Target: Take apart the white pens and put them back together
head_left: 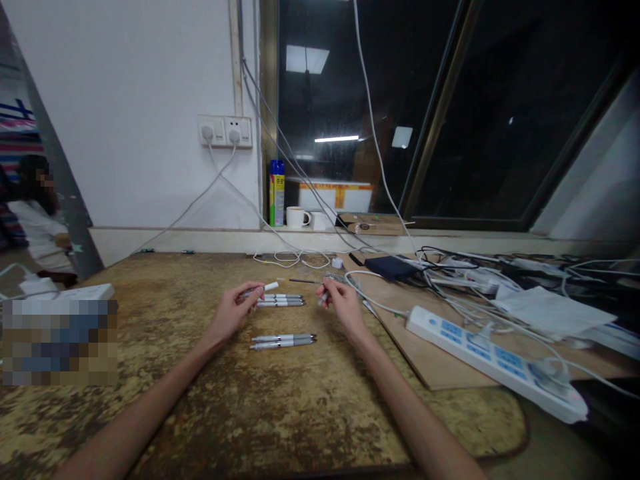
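My left hand [234, 309] is closed on a white pen barrel [271, 287], which points to the right. Facing it, my right hand [343, 305] has its fingers pinched around a thin dark pen refill [301, 281]; a greyish piece [324, 297], perhaps a pen part, also shows at its fingertips. A gap separates the barrel from the refill. Just below the hands lie white-and-grey pens [281, 301], partly covered by the left fingers. Nearer to me, a second group of pens [284, 341] lies side by side on the worn wooden table [240, 413].
On the right, a white power strip [495, 363] and tangled cables [465, 280] lie over a brown board [400, 333]. A dark flat box [393, 267] sits behind. A spray can [277, 193] and mug [297, 217] stand on the windowsill. A person [40, 220] is at far left.
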`<control>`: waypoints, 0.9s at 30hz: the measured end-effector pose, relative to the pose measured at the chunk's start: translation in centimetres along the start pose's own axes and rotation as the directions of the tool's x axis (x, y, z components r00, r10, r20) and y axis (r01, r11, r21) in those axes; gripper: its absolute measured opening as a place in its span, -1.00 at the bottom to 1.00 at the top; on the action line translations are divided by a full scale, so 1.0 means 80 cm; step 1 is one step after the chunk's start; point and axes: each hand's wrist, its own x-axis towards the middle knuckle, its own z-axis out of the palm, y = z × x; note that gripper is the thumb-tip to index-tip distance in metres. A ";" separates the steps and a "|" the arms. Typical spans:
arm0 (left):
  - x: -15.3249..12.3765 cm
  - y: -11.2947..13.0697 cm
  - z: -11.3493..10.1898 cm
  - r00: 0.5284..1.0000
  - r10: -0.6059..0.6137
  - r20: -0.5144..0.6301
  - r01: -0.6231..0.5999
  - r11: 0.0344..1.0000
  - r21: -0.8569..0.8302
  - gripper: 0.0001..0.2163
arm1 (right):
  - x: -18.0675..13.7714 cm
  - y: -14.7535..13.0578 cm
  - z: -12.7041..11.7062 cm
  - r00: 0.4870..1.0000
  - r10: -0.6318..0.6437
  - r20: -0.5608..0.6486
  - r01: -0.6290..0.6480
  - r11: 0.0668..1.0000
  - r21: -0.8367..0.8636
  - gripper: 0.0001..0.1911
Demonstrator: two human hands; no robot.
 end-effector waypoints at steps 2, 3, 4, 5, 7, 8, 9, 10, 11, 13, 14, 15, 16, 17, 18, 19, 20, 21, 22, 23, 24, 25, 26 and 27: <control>0.000 0.000 -0.001 1.000 -0.004 -0.012 0.004 1.000 -0.003 -0.62 | 0.000 0.000 0.000 1.000 -0.001 0.000 0.001 1.000 -0.002 -0.52; 0.001 0.000 -0.002 1.000 -0.007 -0.019 0.007 1.000 -0.006 -0.62 | 0.000 0.000 0.000 1.000 -0.002 -0.003 0.002 1.000 -0.006 -0.52; 0.001 0.000 -0.003 1.000 -0.008 -0.024 0.008 1.000 -0.010 -0.63 | 0.000 0.001 0.000 1.000 -0.002 -0.005 0.002 1.000 -0.011 -0.52; 0.001 -0.001 -0.004 1.000 -0.008 -0.029 0.007 1.000 -0.014 -0.63 | 0.000 0.001 0.001 1.000 -0.001 -0.006 0.001 1.000 -0.014 -0.52; 0.002 -0.003 -0.005 0.999 -0.004 -0.032 0.004 1.000 -0.018 -0.63 | 0.000 0.000 0.001 1.000 0.006 0.001 -0.006 1.000 -0.013 -0.52; 0.002 -0.004 -0.005 1.000 -0.006 -0.029 0.005 1.000 -0.017 -0.63 | 0.000 0.000 0.002 1.000 0.009 0.006 -0.008 1.000 -0.011 -0.52; 0.002 -0.005 -0.006 1.000 -0.009 -0.025 0.009 1.000 -0.017 -0.63 | -0.001 0.000 0.002 1.000 0.010 0.013 -0.010 1.000 -0.010 -0.52; 0.003 -0.006 -0.006 1.000 -0.014 -0.021 0.014 1.000 -0.018 -0.62 | -0.001 -0.001 0.002 1.000 0.011 0.018 -0.011 1.000 -0.009 -0.53; 0.003 -0.006 -0.006 1.000 -0.018 -0.021 0.018 1.000 -0.020 -0.62 | -0.002 -0.002 0.003 1.000 0.012 0.022 -0.011 1.000 -0.010 -0.53; 0.003 -0.006 -0.005 1.000 -0.022 -0.018 0.022 1.000 -0.022 -0.62 | -0.002 -0.003 0.003 0.999 0.014 0.029 -0.013 1.000 -0.016 -0.53; 0.002 -0.006 -0.005 1.000 -0.023 -0.016 0.023 0.999 -0.022 -0.62 | -0.003 -0.003 0.003 0.999 0.016 0.034 -0.016 1.000 -0.020 -0.53; 0.002 -0.005 -0.005 1.000 -0.024 -0.012 0.024 1.000 -0.020 -0.61 | -0.003 -0.004 0.003 0.999 0.019 0.042 -0.018 1.000 -0.025 -0.53; 0.002 -0.005 -0.005 1.000 -0.024 -0.006 0.024 1.000 -0.015 -0.61 | -0.003 -0.004 0.003 0.999 0.021 0.050 -0.019 0.999 -0.034 -0.53; 0.002 -0.004 -0.005 1.000 -0.024 0.001 0.024 1.000 -0.010 -0.60 | -0.004 -0.005 0.003 0.998 0.020 0.061 -0.017 0.999 -0.046 -0.53; 0.002 -0.004 -0.005 1.000 -0.024 0.010 0.024 1.000 -0.004 -0.60 | -0.005 -0.005 0.002 0.997 0.016 0.074 -0.011 0.998 -0.066 -0.52; 0.002 -0.003 -0.005 0.999 -0.024 0.021 0.024 1.000 0.002 -0.59 | -0.006 -0.006 0.003 0.996 0.004 0.086 0.004 0.996 -0.094 -0.53; 0.001 -0.003 -0.005 0.999 -0.024 0.038 0.024 1.000 0.009 -0.59 | -0.007 -0.007 0.003 0.995 -0.018 0.098 0.031 0.991 -0.133 -0.54; 0.001 -0.002 -0.005 0.998 -0.024 0.057 0.023 1.000 0.015 -0.59 | -0.009 -0.008 0.004 0.992 -0.048 0.113 0.068 0.981 -0.179 -0.57; 0.000 -0.001 -0.004 0.997 -0.023 0.077 0.021 1.000 0.022 -0.60 | -0.010 -0.008 0.006 0.988 -0.081 0.129 0.109 0.968 -0.226 -0.60; 0.000 0.000 -0.003 0.995 -0.022 0.095 0.019 0.999 0.027 -0.60 | -0.012 -0.008 0.007 0.983 -0.110 0.149 0.147 0.952 -0.268 -0.63; -0.001 0.000 -0.003 0.994 -0.019 0.109 0.015 0.999 0.030 -0.61 | -0.013 -0.008 0.009 0.977 -0.131 0.170 0.178 0.937 -0.299 -0.66; -0.002 0.001 -0.002 0.993 -0.015 0.121 0.012 0.999 0.031 -0.62 | -0.014 -0.007 0.011 0.971 -0.143 0.192 0.199 0.927 -0.319 -0.69; -0.002 0.001 -0.001 0.991 -0.013 0.132 0.009 1.000 0.030 -0.62 | -0.015 -0.005 0.013 0.967 -0.146 0.210 0.210 0.921 -0.328 -0.71; -0.002 0.000 0.000 0.990 -0.013 0.141 0.008 0.999 0.031 -0.63 | -0.015 -0.004 0.015 0.964 -0.145 0.223 0.215 0.919 -0.331 -0.73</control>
